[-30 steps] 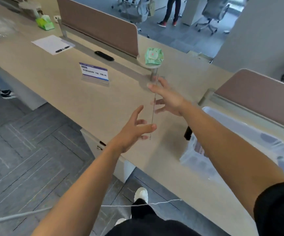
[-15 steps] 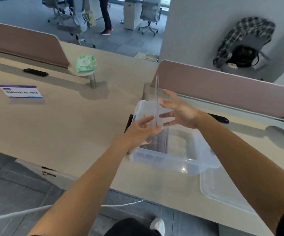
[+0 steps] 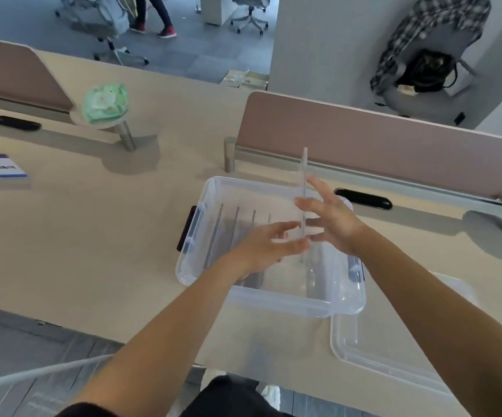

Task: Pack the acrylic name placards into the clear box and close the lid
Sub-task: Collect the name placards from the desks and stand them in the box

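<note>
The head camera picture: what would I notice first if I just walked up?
First, the two hands, left and right, pressing a thin clear placard upright between them over the open clear box in the middle of the desk. More placards already stand on edge in the box's left part, and its lid lies on the desk to the right. A green packet sits on a small stand at the far left.

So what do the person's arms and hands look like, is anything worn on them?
Both forearms are bare from wrist to near the elbow. The left hand and right hand carry no gloves, and no rings, watch or bracelet show. A black sleeve edge shows at the bottom of the frame on the left arm. No cables or markings are on either arm.
</note>
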The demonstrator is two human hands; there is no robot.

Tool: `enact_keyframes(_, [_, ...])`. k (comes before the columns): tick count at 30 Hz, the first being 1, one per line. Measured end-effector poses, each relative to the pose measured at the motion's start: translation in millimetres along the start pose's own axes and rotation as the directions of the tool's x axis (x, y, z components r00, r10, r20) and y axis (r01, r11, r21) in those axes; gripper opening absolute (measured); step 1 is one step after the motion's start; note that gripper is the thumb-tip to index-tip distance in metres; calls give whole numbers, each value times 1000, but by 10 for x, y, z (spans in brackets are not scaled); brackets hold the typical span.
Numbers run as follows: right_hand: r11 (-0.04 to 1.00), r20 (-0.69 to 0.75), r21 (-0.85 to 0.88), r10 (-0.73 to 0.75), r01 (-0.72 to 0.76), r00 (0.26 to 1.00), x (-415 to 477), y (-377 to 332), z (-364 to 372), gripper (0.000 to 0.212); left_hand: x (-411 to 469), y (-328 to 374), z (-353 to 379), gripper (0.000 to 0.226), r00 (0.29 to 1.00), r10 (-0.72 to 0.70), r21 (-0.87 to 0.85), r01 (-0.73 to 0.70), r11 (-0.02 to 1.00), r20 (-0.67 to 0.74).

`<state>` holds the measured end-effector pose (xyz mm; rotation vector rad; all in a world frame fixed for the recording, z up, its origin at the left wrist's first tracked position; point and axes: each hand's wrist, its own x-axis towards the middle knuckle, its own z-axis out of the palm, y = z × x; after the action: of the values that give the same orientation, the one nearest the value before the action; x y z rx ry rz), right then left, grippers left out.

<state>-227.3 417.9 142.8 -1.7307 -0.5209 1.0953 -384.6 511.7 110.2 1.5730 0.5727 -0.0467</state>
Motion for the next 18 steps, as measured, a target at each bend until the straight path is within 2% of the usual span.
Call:
enact_keyframes(3, [998,-38,34,55,-54,998,37,82,-140,66,86,-16,-227,60,999,38,220,-45,975,35])
enact_keyframes(7, [992,-113,29,125,-122,986,91,214,-256,60,190,-245,-711,44,985,135,345,-90,934,-108])
enact_keyframes(11, [974,-107,82,221,-213,969,259,447,-246,65,403,-628,-1178,35,905,315,606,-84,791,-285])
enact_keyframes(13, [959,-90,137,261,-248,961,368,591,-209,64,494,-751,-1303,33,860,376,702,-30,712,-345])
enact_keyframes(15, [940,-77,181,305,-288,949,480,730,-171,65,586,-808,-1355,36,847,381,768,49,639,-371])
enact_keyframes(16, [929,-70,206,327,-307,942,533,805,-163,67,605,-806,-1363,39,856,348,768,86,634,-383])
enact_keyframes(18, [908,-50,234,369,-348,928,626,951,-154,71,630,-826,-1339,43,873,256,706,131,696,-415])
